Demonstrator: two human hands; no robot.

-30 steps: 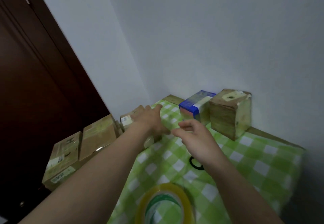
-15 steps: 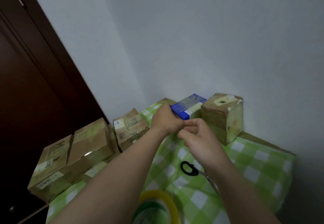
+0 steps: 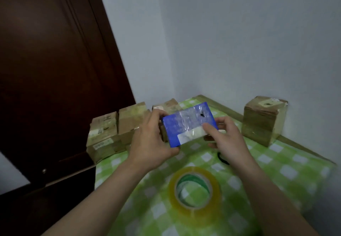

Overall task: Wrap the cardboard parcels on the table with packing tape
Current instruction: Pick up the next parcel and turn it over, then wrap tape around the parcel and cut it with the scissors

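We hold the blue parcel [image 3: 189, 124] up off the table [image 3: 287, 171], between both hands and in front of the brown parcels [image 3: 110, 130]. Its long axis runs left to right, rising a little toward the right end. Its broad face is turned toward us, shiny with clear film. A white label [image 3: 191, 136] lies along its lower edge.

Our left hand [image 3: 151, 143] has its grip clamped on the left end, with fingers curled over the top corner and the thumb under the bottom corner. Our right hand [image 3: 225, 138] is clamped on the right end, with the thumb pressed on the front face by the label and fingers wrapped behind.

The tape roll [image 3: 194, 189] lies flat on the table nearer to us, below the parcel and apart from both hands. A black scissors [image 3: 222, 159] handle shows just beside our right wrist; the rest is hidden. A cube parcel [image 3: 263, 119] stands upright at the far right, near the wall.

The table wears a green and white checked cloth [image 3: 267, 154] and sits in a corner of pale walls [image 3: 239, 42]. The brown parcels are stacked at its left edge, against a dark wooden door [image 3: 55, 69].
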